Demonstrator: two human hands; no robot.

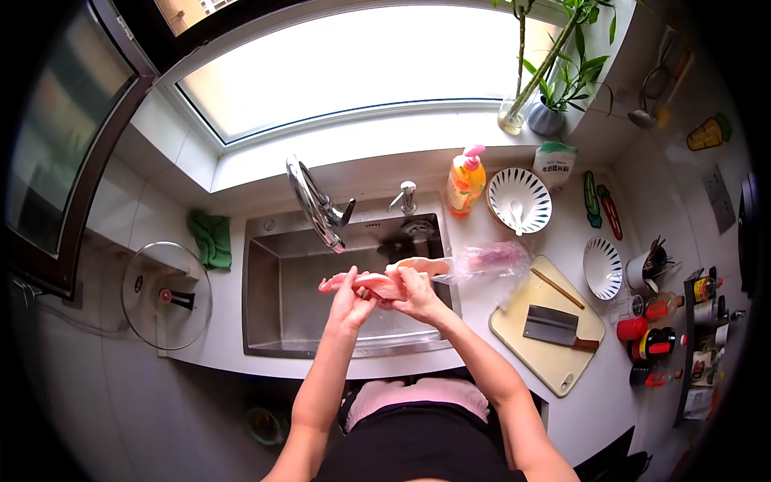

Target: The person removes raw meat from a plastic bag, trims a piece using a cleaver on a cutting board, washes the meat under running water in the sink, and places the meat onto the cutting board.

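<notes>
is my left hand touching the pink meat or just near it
Touching. The head view shows the left hand holding the pink meat, with the thumb pressed across its upper side.

Meat (pixel 379 283) over sink (pixel 277 313); cutting board (pixel 556 371) at right.

The place is a kitchen, apparently a home's: a steel sink (pixel 273 313) with a curved tap (pixel 312 202) sits in a pale worktop (pixel 560 233) below the window (pixel 361 72). On the right lie a cutting board (pixel 512 325) and cleaver (pixel 552 324), with bottles (pixel 660 341) farther right (green plants (pixel 582 76) stand on the far right sill (pixel 482 127)).
</notes>
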